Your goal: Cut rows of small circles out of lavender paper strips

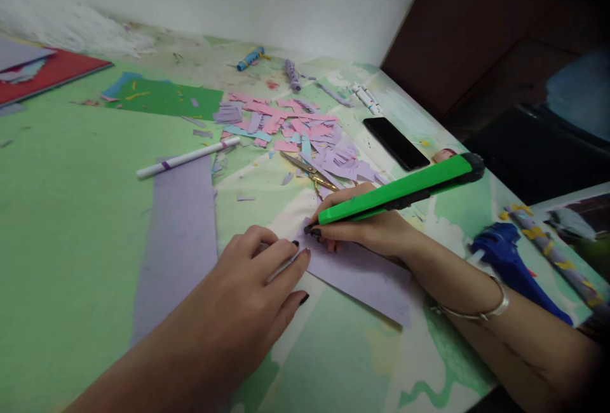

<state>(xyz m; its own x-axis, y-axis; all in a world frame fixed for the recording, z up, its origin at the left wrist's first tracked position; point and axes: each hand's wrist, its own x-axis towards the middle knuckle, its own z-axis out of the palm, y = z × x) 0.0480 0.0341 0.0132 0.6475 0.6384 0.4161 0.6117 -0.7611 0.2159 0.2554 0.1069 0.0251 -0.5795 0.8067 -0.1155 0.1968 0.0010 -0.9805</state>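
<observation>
My right hand [362,225] is closed round a bright green utility knife [405,189], its tip down on a lilac paper sheet [362,276] near the table's front. My left hand [248,289] lies on the sheet's left end, fingers stretched, pressing a thin silvery strip, perhaps a ruler [281,268], whose far end reaches the knife tip. A silver bangle [481,308] circles my right wrist.
A long lilac paper strip [178,235] lies to the left, a white marker [188,157] above it. Pink, lilac and blue paper scraps [295,130], gold scissors [312,175], a black phone [395,143], a blue glue gun [509,267], green paper [164,98] and red paper [52,70] lie around.
</observation>
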